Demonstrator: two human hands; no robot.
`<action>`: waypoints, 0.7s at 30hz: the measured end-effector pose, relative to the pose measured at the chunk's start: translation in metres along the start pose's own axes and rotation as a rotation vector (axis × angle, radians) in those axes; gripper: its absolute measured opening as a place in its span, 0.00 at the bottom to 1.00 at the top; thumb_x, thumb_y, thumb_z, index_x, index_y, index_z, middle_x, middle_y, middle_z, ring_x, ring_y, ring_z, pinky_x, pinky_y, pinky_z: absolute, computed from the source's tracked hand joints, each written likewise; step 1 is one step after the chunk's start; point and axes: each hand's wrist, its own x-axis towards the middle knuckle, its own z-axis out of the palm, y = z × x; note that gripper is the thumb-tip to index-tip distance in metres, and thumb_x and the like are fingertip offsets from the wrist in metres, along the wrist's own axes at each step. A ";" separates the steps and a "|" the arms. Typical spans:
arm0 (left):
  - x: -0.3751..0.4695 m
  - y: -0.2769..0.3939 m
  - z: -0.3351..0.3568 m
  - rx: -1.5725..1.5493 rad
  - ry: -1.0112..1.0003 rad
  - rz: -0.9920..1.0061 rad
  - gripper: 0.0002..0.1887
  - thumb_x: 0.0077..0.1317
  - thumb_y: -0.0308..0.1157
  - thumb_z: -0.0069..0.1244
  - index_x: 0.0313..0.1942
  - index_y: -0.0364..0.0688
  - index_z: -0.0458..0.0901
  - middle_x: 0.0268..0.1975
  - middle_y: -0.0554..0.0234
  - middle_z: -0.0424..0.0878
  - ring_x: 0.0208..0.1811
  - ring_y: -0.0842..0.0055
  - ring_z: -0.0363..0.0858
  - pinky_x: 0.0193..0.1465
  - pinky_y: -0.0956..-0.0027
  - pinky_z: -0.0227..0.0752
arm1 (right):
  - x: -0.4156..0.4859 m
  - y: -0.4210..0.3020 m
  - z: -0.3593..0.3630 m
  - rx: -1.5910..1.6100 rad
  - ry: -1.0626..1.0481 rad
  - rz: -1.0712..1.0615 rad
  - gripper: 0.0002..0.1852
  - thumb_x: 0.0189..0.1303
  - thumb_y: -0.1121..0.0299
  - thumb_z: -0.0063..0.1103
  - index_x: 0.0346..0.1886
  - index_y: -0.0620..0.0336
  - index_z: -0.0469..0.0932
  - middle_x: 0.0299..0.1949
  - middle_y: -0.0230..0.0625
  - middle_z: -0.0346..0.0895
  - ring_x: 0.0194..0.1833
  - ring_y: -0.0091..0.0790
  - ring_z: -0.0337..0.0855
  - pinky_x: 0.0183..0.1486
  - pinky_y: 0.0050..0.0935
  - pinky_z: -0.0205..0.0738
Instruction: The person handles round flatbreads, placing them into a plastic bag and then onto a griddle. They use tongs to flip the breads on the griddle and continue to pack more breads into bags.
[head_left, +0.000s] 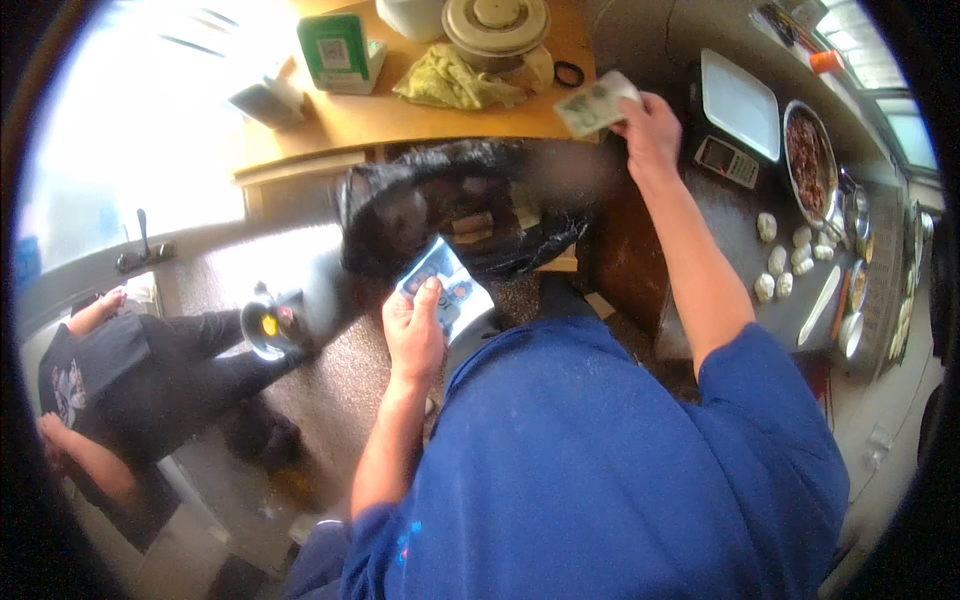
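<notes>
My left hand (415, 330) grips a bluish banknote (448, 289), thumb pressed on its face; whether it is one note or several cannot be told. Out to the right, my right hand (652, 135) pinches a greenish banknote (596, 107) by one end, slightly blurred, above the table's right corner. Between my hands and the table sits an open drawer or box lined with a black plastic bag (367, 210). Paper pieces that look like notes (472, 227) lie inside it, dim and partly shadowed.
The wooden table (352, 120) carries a lidded pot (495, 30), a yellow-green cloth (457, 79) and a green stand with a printed code (334, 56). At right, a dark worktop holds dough balls (778, 260), a bowl of filling (810, 161) and a white tray (740, 101). A person (112, 375) is at left.
</notes>
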 end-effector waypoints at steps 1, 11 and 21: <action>0.000 0.002 0.001 0.045 0.003 0.006 0.10 0.73 0.31 0.46 0.46 0.35 0.82 0.38 0.58 0.87 0.34 0.80 0.85 0.36 0.77 0.78 | -0.011 -0.014 -0.008 0.020 0.030 -0.003 0.11 0.63 0.71 0.60 0.48 0.62 0.78 0.43 0.35 0.81 0.42 0.28 0.81 0.44 0.28 0.78; -0.013 -0.008 0.031 0.015 -0.080 0.033 0.14 0.77 0.36 0.44 0.45 0.35 0.83 0.37 0.68 0.85 0.37 0.87 0.78 0.40 0.78 0.74 | -0.200 -0.019 0.052 -0.356 -0.645 -0.576 0.20 0.62 0.76 0.60 0.58 0.65 0.76 0.49 0.50 0.83 0.44 0.44 0.87 0.47 0.34 0.81; -0.041 0.001 -0.043 -0.128 0.128 0.160 0.11 0.75 0.34 0.49 0.43 0.36 0.83 0.34 0.76 0.81 0.34 0.90 0.75 0.38 0.77 0.72 | -0.138 0.027 0.087 -0.887 -0.740 -0.908 0.14 0.59 0.70 0.60 0.46 0.67 0.79 0.42 0.55 0.78 0.44 0.59 0.79 0.47 0.49 0.75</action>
